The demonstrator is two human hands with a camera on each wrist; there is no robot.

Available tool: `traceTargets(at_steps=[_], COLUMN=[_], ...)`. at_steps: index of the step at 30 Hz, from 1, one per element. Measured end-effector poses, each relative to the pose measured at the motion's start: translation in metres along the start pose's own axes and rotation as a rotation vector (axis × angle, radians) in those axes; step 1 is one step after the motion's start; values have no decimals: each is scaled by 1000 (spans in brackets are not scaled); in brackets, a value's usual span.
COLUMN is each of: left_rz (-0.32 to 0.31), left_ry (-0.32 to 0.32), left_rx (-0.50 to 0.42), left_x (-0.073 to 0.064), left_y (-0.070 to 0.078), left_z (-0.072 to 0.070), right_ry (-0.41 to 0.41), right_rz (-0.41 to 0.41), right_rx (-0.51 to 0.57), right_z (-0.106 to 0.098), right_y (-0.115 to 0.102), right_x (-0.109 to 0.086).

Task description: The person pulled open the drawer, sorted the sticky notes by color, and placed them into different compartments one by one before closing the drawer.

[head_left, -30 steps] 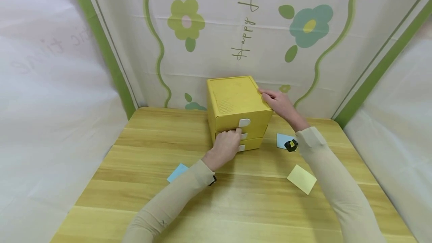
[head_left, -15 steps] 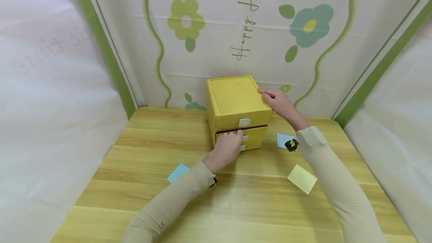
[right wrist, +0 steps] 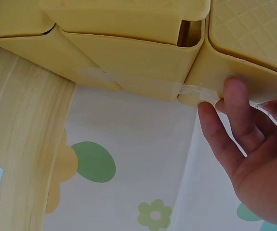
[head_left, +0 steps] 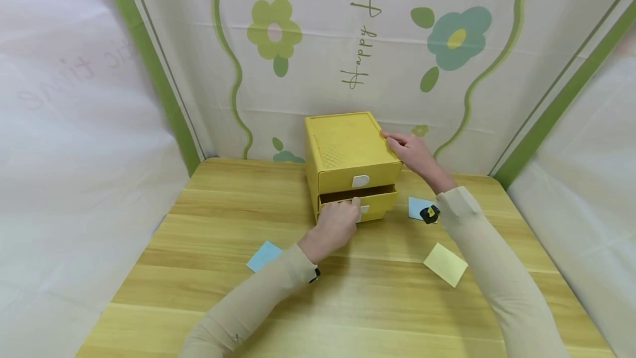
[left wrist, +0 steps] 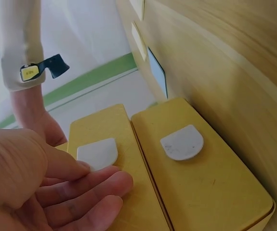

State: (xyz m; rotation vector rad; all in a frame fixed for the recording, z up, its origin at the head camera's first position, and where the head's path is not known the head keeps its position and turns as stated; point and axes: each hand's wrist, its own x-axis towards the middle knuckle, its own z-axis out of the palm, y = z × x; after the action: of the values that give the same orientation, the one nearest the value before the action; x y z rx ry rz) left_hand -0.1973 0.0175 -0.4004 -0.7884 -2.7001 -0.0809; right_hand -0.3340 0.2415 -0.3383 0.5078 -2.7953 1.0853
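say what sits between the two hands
The head view shows the yellow drawer box between the left hand, at the white tab of the middle drawer, and the right hand, at the box's upper right edge.

Soft light casts faint shadows on the table point(head_left: 387, 297).

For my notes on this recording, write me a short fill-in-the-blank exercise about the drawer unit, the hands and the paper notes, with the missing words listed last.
1. Counting down from the top drawer, the partly open drawer is number ____.
2. The tab that the left hand pinches is coloured ____.
3. In the head view, the right hand is at the drawer unit's ____ side.

Missing words: two; white; right.
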Motion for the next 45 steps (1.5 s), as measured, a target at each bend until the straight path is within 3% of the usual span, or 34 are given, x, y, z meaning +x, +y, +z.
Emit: traceTargets(at_steps=[14, 30, 45], left_rz=[48, 109, 145], left_ry=[23, 58, -48], left_rx=[11, 129, 123], left_x=[-7, -18, -34], left_y=[9, 17, 37], left_z=[-4, -6, -20], right_ry=[-5, 15, -2], right_rz=[7, 1, -5], right_rx=[14, 11, 23], right_z=[0, 1, 0], right_y=[-1, 0, -2], right_x=[-1, -1, -4])
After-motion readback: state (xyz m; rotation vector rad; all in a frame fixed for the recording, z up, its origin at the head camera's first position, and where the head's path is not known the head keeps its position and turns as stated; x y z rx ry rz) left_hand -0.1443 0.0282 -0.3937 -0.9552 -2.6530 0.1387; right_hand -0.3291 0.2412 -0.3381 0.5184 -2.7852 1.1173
